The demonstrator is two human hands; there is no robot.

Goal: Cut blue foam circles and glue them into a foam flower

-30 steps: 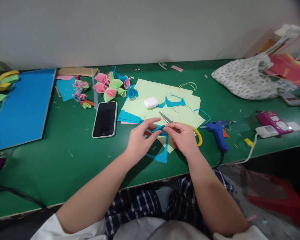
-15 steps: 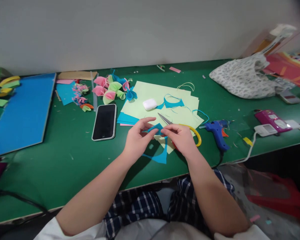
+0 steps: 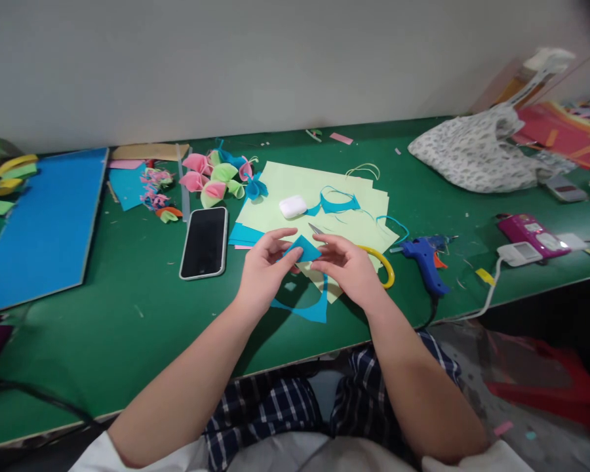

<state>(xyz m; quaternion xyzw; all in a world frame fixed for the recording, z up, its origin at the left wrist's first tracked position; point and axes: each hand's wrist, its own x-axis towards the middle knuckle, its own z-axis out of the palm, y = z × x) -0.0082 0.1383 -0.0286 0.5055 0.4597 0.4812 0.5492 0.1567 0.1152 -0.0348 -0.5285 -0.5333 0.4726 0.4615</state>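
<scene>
A small blue paper piece (image 3: 305,249) is pinched in my left hand (image 3: 265,265), thumb on top. My right hand (image 3: 347,265) is at the paper's right corner with thumb and index finger apart; whether it touches the corner is hard to tell. Beneath the hands lies a blue paper offcut (image 3: 314,309) with a curved cut edge. Scissors with a yellow handle (image 3: 387,269) lie partly hidden under my right hand, their tip showing beyond the fingers. Pale green paper sheets (image 3: 295,183) spread out behind, bearing a white rounded case (image 3: 293,207) and blue scraps (image 3: 338,202).
On the left are a phone (image 3: 204,244), pink and green paper petals (image 3: 216,177) and a blue board (image 3: 44,223). To the right rest a blue glue gun (image 3: 425,259), a purple device (image 3: 533,236) with a white cable, and a patterned cloth bag (image 3: 472,151).
The blue paper has turned and shows more of its flat face. My right hand's fingers have spread from their pinch on it, while my left hand keeps hold.
</scene>
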